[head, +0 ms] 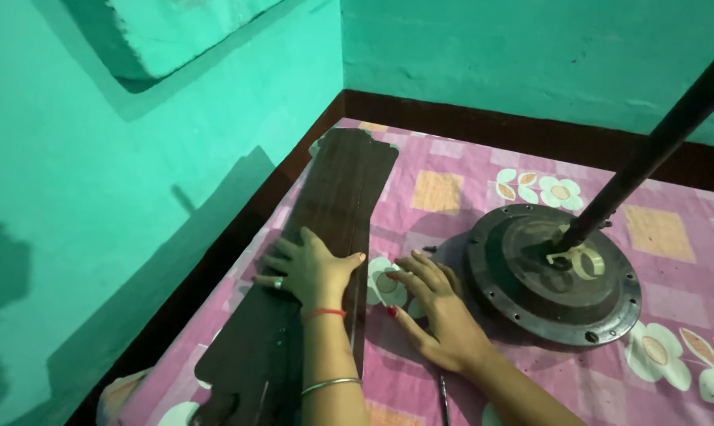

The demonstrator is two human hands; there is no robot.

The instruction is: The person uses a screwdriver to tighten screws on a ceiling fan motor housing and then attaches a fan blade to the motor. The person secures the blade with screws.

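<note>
Spread across floor: pink and purple patterned mat with floral print (530, 170), bounded by teal painted walls (136, 181).

Laid lengthwise on mat's left part: long dark brown wood-grain fan blade (337, 197).

Resting on mat, right of blade: round dark metal fan motor housing (554, 276), with dark metal rod (657, 146) rising from its centre toward upper right.

Left hand (309, 268): flat, fingers spread, palm down on blade near its middle; not gripping.

Right hand (436, 312): open, palm down on mat between blade and motor housing, fingers extended, holding nothing.

Hands close together, not touching.
</note>
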